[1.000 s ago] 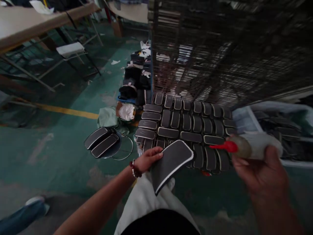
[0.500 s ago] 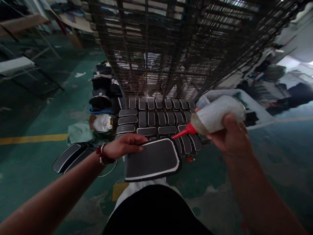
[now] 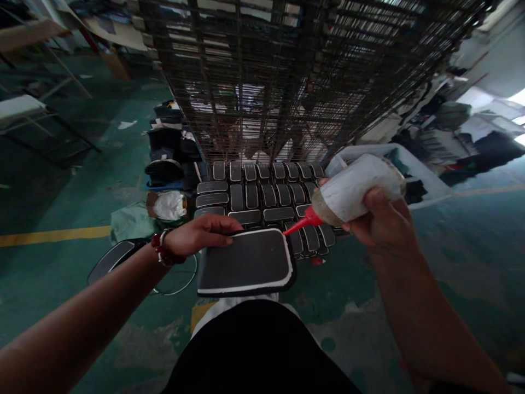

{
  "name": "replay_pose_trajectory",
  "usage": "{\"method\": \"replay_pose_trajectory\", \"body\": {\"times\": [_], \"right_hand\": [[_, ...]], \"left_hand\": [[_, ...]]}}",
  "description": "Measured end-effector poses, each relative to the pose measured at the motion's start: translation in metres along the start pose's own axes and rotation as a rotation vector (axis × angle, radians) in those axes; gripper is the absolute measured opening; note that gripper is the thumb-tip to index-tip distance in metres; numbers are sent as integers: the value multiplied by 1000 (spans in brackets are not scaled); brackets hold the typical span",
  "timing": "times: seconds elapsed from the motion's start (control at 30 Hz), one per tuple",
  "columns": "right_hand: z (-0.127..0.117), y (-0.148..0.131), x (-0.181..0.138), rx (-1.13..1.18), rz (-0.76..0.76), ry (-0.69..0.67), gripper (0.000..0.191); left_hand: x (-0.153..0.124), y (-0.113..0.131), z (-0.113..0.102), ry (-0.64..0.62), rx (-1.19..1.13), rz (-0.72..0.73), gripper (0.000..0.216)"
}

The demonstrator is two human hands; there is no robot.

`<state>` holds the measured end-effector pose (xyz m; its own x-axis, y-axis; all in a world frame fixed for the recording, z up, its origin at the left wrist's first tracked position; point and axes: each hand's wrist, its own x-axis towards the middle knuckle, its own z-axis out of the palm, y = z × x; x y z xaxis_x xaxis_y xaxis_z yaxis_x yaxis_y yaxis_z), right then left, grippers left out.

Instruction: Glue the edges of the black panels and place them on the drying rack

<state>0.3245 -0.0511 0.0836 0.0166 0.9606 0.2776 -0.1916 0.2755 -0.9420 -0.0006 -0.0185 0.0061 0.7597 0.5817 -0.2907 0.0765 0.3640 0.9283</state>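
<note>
My left hand (image 3: 207,236) pinches the upper left edge of a dark, flat pad (image 3: 246,262) with rounded corners, thumb on top. A white line of what looks like glue runs along the pad's border. In my right hand (image 3: 383,219) is a white squeeze bottle (image 3: 361,189), tilted down to the left. Its red nozzle (image 3: 303,221) has its tip at the pad's upper right corner, at the white line. My right fingers wrap round the bottle, partly hidden behind it.
Rows of similar pads (image 3: 268,194) lie ahead, below a tall wire rack (image 3: 254,71). More pads (image 3: 112,257) are on the left, by a green cloth (image 3: 131,221) and a stack of dark items (image 3: 166,142). A white bin (image 3: 435,186) stands right.
The pad and both hands sit slightly further left in the view, as does the background. The nozzle tip stays at the pad's upper right corner.
</note>
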Motion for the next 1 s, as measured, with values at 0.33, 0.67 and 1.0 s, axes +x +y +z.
{"method": "replay_pose_trajectory", "body": {"times": [0.33, 0.67, 1.0], "right_hand": [[5, -3, 2, -16, -34, -63, 53], [8, 2, 1, 5, 10, 24, 63], [7, 8, 0, 17, 33, 22, 62]], "left_hand": [[4, -7, -8, -3, 21, -1, 23], [-1, -1, -5, 5, 3, 17, 22], [-4, -3, -6, 24, -28, 24, 20]]}}
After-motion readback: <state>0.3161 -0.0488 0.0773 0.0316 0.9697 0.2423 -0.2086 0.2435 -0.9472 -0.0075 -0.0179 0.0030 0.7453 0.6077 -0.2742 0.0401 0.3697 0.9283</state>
